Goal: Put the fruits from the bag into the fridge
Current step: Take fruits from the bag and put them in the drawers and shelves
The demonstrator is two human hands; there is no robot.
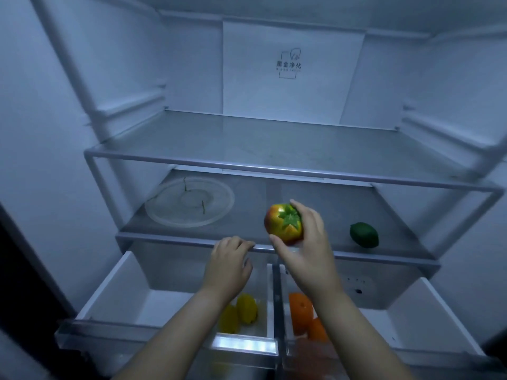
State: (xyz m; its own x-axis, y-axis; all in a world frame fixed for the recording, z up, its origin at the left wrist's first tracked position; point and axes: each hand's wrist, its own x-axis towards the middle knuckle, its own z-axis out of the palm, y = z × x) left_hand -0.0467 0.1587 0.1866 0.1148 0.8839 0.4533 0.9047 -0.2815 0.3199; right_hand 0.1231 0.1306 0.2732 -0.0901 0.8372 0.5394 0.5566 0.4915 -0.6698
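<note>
Tomato (284, 223): red-yellow skin, green calyx. Pos.: held in the right hand (310, 242), just above the front edge of the lower shelf (164, 238) inside the fridge. Grip: thumb on the near side, fingers over the far side, curled round the body, calyx facing the camera. Left hand (229, 259): fingers curl over the same shelf's front edge, no fruit in it.

Handling (est.): the skin looks glossy, so prob. smooth and a bit slippery. One hand carries it w/o visible strain, so prob. light. Real or imitation: cannot tell, so treat it as bruisable. Take hold round the widest part of the body, not by the calyx, which may tear off. The round shape may roll on glass, so seat it calyx up, away from the edge.

Ref.: a lime (364, 235) sits on the same shelf, well to the right, w/ a clear plate (164, 218) at left. Below, both drawers stand open: yellow fruits (247, 308) in the left drawer (115, 283), oranges (300, 311) in the right drawer (439, 311). Bag: not in view.
</note>
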